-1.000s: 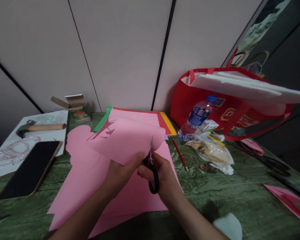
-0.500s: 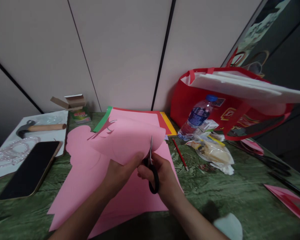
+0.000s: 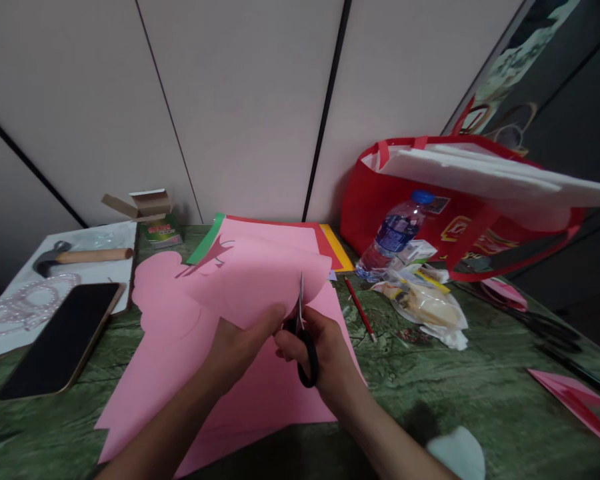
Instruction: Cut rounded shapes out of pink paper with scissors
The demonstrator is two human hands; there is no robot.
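Observation:
A curled sheet of pink paper [image 3: 260,273] rises over more pink sheets [image 3: 180,373] lying on the green table. My left hand [image 3: 247,343] pinches its lower edge, the thumb on top and the other fingers hidden beneath. In my right hand [image 3: 325,353] is a pair of scissors [image 3: 307,353] with black handles, my fingers through the loops. The blades point away from me and lie against the curled sheet near its right end, just beside my left thumb. Curved cuts show at the sheet's far left.
Left: a phone [image 3: 63,340], a hammer [image 3: 90,255] and an opened small box [image 3: 160,223]. Right: a red pencil [image 3: 361,310], a water bottle [image 3: 395,230], a plastic packet [image 3: 425,300] and a red bag [image 3: 363,200]. Coloured paper [image 3: 337,247] lies behind the pink sheets.
The scissor blades have shifted very slightly left against the curled sheet, and the cut flaps at its far left have moved a little. Both hands stay almost in place.

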